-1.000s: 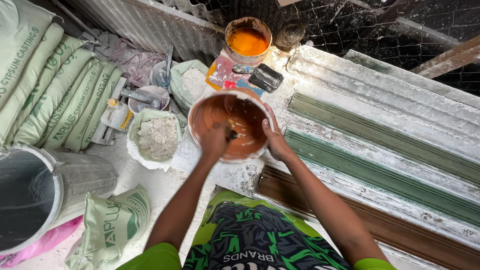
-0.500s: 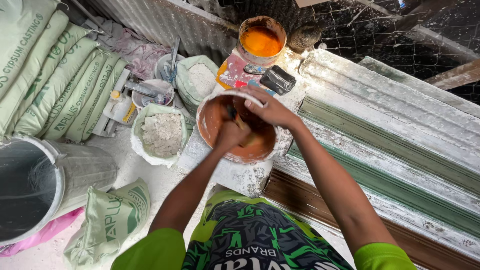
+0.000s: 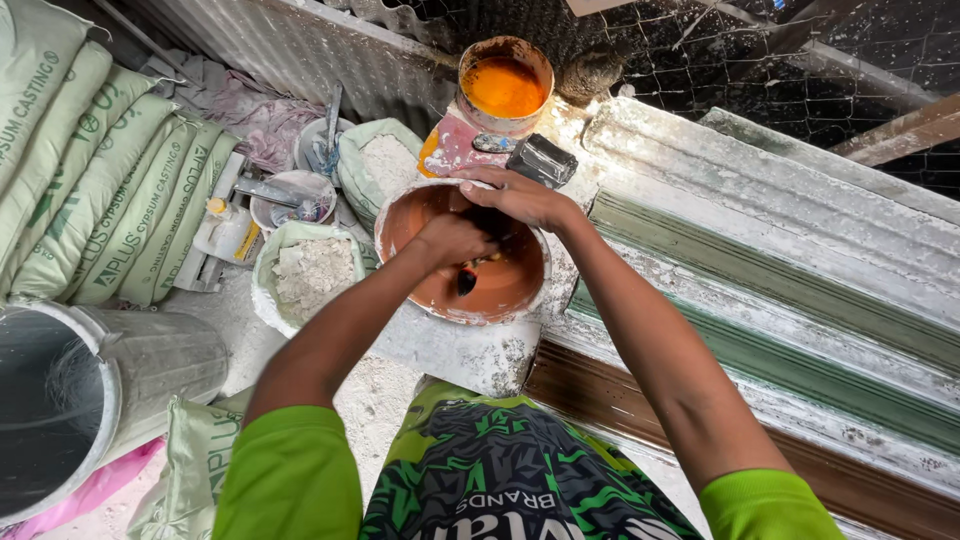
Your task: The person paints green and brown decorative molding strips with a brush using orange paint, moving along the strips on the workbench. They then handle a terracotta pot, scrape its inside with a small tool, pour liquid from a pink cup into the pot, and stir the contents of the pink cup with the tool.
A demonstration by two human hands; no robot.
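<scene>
A round white bowl (image 3: 520,300) holds brown-orange paint and stands on a white block in front of me. My left hand (image 3: 452,238) is inside the bowl, closed around a dark-handled brush (image 3: 467,279) whose tip dips into the paint. My right hand (image 3: 515,195) rests on the bowl's far rim, fingers curled over the edge. Beyond the bowl sits a paint can (image 3: 505,85) filled with bright orange paint.
Long moulded cornice strips (image 3: 760,290), white, green and brown, lie to the right. Stacked pale green sacks (image 3: 90,170) fill the left. An open bag of white powder (image 3: 310,270), a grey bucket (image 3: 70,400), small tubs and a dark brush (image 3: 542,160) stand around.
My left hand has kept moving the brush round inside the bowl. My right hand shifted from the bowl's right side to its far rim. My view has shifted slightly.
</scene>
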